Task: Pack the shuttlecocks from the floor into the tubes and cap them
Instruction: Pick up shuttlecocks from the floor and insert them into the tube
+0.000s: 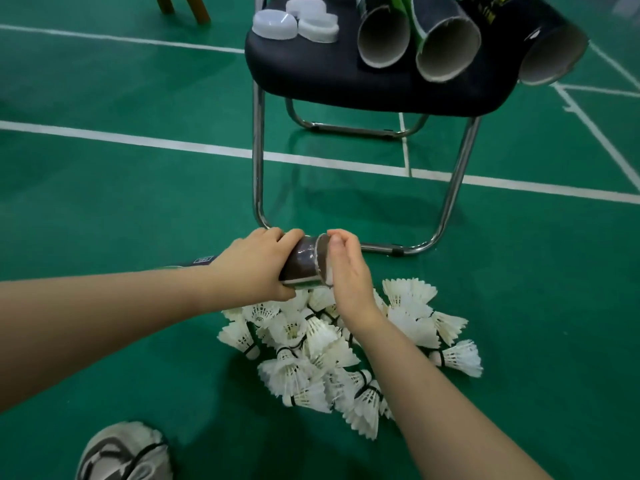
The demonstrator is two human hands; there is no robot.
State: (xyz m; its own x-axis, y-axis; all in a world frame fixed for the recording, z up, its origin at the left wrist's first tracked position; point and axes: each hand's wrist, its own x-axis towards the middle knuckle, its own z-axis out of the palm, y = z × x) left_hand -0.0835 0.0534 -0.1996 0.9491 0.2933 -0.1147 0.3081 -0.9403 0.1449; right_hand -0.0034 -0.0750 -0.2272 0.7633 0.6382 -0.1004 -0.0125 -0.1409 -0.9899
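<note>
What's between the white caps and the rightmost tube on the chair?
Two more open tubes, lying side by side, as the head view shows.

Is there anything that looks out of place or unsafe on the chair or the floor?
The three open tubes on the chair seat overhang its front edge; the rightmost tube juts past the corner and may roll off. The shuttlecocks lie in a jumbled heap on the floor.
</note>
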